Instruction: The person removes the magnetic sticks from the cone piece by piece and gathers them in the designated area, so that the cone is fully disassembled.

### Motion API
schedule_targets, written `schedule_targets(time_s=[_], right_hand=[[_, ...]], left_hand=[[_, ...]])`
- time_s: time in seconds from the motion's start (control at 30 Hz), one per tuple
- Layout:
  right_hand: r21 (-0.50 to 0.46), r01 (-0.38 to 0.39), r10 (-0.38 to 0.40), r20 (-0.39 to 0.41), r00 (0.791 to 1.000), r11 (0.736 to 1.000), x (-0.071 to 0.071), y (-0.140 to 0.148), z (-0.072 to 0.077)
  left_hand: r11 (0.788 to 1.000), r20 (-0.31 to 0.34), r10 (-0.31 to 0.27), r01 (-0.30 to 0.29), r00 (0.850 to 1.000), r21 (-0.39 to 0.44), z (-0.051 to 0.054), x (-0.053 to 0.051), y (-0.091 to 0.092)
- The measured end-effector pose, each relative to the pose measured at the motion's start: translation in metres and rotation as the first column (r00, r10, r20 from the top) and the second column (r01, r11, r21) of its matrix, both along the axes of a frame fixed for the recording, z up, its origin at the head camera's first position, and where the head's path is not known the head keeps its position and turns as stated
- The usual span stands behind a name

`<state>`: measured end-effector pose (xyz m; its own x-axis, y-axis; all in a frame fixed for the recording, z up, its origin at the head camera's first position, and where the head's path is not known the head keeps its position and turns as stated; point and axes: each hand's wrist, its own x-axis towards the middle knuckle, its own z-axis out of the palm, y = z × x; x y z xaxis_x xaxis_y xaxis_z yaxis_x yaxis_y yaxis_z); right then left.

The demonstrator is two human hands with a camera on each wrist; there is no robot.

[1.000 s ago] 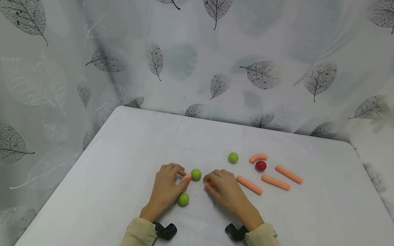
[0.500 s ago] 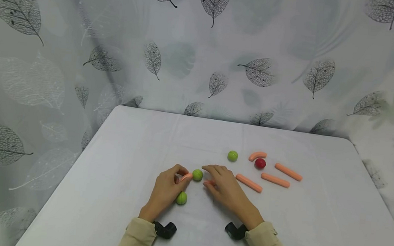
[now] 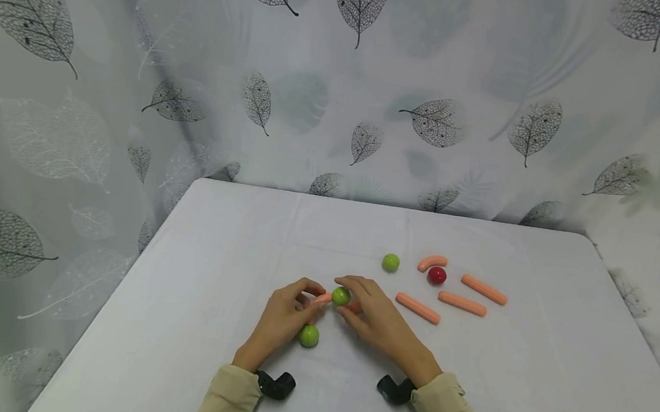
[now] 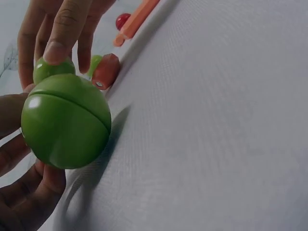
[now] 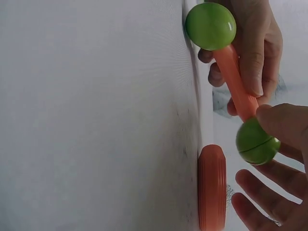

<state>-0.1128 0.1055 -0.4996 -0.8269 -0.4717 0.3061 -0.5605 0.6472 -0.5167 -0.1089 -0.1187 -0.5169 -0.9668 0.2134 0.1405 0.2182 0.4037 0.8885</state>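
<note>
My left hand (image 3: 284, 312) pinches a short orange rod (image 5: 236, 82) between thumb and fingers, as the right wrist view shows. One green ball (image 5: 211, 26) is on the rod's near end, below the left hand in the head view (image 3: 308, 336). At the far end sits a second green ball (image 5: 257, 142) with a groove across it. My right hand (image 3: 377, 322) grips that far ball, its thumb against one side and the fingertips partly hidden behind. Under the right hand lies another orange rod (image 5: 211, 187), mostly covered in the head view.
Right of the hands, several straight orange rods (image 3: 418, 308) lie on the white table (image 3: 229, 242). Farther back are a loose green ball (image 3: 390, 263), a red ball (image 3: 437, 275) and a curved orange piece (image 3: 433, 263). A leaf-patterned curtain (image 3: 321, 64) hangs behind the table.
The rod and its far green ball have shifted right with my left hand. My right fingers, spread beside the ball earlier, now hold it. The loose pieces stay put.
</note>
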Motion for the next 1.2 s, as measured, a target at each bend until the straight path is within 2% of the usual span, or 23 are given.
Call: schedule_targets(time_s=[0.37, 0.67, 0.9, 1.2], right_hand=[[-0.087, -0.013, 0.017, 0.042, 0.999, 0.996, -0.0002, -0.0017, -0.0001], [-0.129, -0.012, 0.008, -0.027, 1.000, 0.992, 0.0006, -0.0014, -0.0015], [-0.128, -0.004, 0.001, -0.017, 1.000, 0.992, 0.0013, -0.0013, 0.0002], [-0.132, 0.026, -0.032, -0.043, 0.999, 0.991, 0.0030, -0.0034, -0.0011]], left_hand=[[0.996, 0.048, -0.031, 0.027, 0.998, 0.083, 0.0015, 0.0007, 0.0024], [0.992, 0.083, -0.073, 0.064, 0.994, 0.109, 0.0005, 0.0019, 0.0048], [0.993, 0.079, -0.085, 0.077, 0.993, 0.094, 0.0020, 0.0031, 0.0059], [0.993, 0.080, -0.078, 0.071, 0.994, 0.090, 0.0018, 0.0029, 0.0073]])
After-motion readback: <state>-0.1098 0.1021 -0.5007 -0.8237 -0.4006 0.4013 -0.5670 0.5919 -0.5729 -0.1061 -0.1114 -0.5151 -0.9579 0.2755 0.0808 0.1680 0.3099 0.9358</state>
